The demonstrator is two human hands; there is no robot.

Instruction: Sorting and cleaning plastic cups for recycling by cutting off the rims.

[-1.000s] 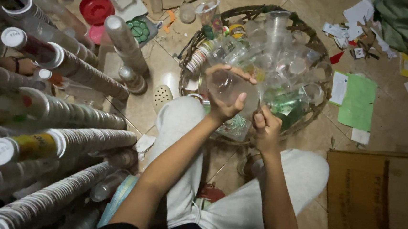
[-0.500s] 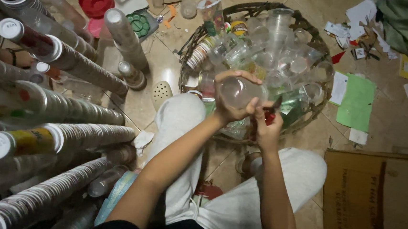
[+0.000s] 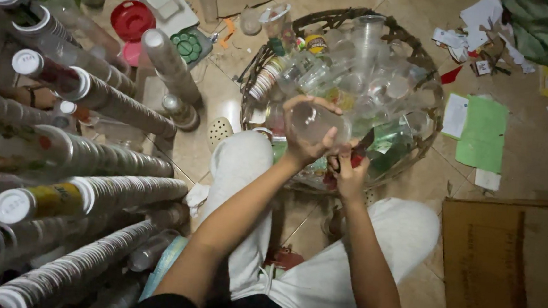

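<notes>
While the left hand wraps its fingers around a clear, round plastic cup, that cup sits above the near rim of the dark woven basket full of clear plastic cups. Just right, the right hand pinches something small and red, too hidden to identify. Tall stacks of white paper cups lie left, cut off. Since a moment ago, the cup has barely shifted.

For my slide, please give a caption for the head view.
Left hand holds a clear plastic cup above a wicker basket.
</notes>
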